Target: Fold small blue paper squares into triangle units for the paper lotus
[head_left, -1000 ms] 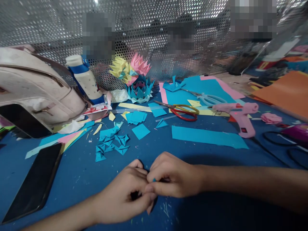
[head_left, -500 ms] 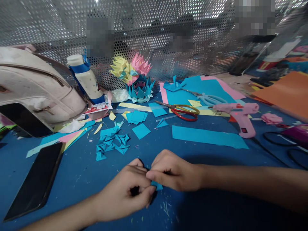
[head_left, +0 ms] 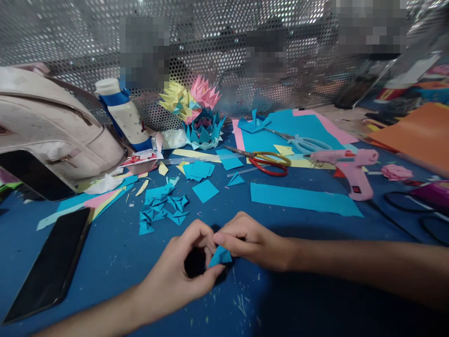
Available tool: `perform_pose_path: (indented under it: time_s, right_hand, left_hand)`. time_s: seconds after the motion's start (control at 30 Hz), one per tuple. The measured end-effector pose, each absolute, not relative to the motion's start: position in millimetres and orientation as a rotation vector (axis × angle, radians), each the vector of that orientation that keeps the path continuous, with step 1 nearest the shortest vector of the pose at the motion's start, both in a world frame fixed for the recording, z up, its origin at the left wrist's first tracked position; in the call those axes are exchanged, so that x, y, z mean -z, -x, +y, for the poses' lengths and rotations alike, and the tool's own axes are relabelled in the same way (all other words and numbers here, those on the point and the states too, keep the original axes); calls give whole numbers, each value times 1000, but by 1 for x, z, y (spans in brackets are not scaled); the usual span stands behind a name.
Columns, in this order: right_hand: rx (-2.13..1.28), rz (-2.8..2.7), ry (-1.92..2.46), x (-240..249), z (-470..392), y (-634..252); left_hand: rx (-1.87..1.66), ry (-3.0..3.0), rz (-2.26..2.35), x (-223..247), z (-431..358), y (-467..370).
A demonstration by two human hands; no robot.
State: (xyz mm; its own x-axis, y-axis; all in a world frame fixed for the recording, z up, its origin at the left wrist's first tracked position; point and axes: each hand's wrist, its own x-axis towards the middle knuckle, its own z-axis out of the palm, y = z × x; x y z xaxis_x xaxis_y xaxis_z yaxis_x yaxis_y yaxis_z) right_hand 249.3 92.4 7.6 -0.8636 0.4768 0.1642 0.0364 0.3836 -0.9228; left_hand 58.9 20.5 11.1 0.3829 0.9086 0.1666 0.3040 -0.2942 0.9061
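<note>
A small folded piece of blue paper [head_left: 220, 257] is pinched between my two hands, low over the blue table. My left hand [head_left: 189, 262] curls around its left side, thumb at the lower edge. My right hand [head_left: 247, 241] grips the upper right part, with the thumb on top; some of the paper is hidden by the fingers. Beyond my left hand lies a cluster of folded blue paper pieces [head_left: 159, 209]. Near it are a flat blue paper square [head_left: 206, 191], a stack of blue squares [head_left: 199, 170] and a single folded triangle [head_left: 236, 179].
A phone [head_left: 49, 267] lies at left, near a backpack [head_left: 59, 121] and bottle [head_left: 122, 114]. Paper flowers [head_left: 203, 126] stand at the back. Red-and-yellow-handled scissors [head_left: 268, 161], a blue strip [head_left: 305, 199] and a pink glue gun [head_left: 351, 168] with a trailing cord sit at right.
My left fingers have opened into a rounder curl, and more of the folded blue paper shows between my hands. My right hand has shifted slightly up. The things on the table stay put.
</note>
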Motion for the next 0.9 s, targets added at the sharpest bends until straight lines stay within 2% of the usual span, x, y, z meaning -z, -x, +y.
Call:
perform_pose_path:
  time_s: [0.27,0.53,0.9]
  right_hand:
    - [-1425,-2256,343,-6,92,-250]
    - [-1380,-2359,276,-8,95,-251]
    - [-1334,-2412,269,-8,95,-250]
  left_hand:
    - [-1054,-2030,1031,-11,21,-54]
    - [-1117,-2222,1441,-27,64,-9]
    - [-786,-2418,1586,-14,94,16]
